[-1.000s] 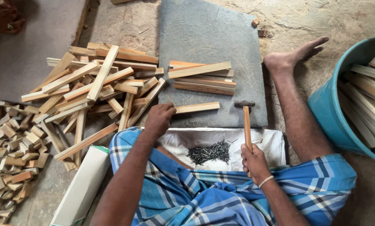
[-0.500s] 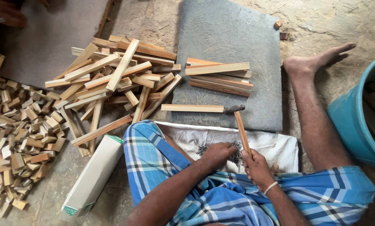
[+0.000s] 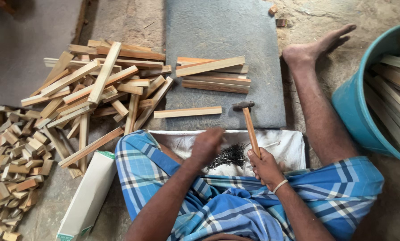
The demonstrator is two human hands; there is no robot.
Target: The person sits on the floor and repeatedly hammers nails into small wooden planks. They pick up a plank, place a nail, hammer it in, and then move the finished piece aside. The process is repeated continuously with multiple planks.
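My right hand (image 3: 265, 164) grips the wooden handle of a small hammer (image 3: 249, 123), whose dark head rests at the near edge of a grey stone slab (image 3: 218, 27). My left hand (image 3: 207, 143) hovers over a pile of small dark nails (image 3: 229, 156) lying on a white cloth (image 3: 284, 145) in my lap; motion blur hides whether it holds a nail. A single wooden strip (image 3: 187, 112) lies flat on the slab just beyond the cloth. Several more strips (image 3: 213, 73) are stacked farther back on the slab.
A big heap of wooden strips (image 3: 97, 89) lies to the left, with several small wood blocks (image 3: 12, 156) beyond it. A white carton (image 3: 86, 201) sits by my left knee. A teal tub (image 3: 365, 116) holding strips stands at right. My bare foot (image 3: 318, 44) rests beside the slab.
My left hand moved from the wooden strip back over the nail pile and has lifted slightly. The hammer stays in my right hand. The camera view shifted.
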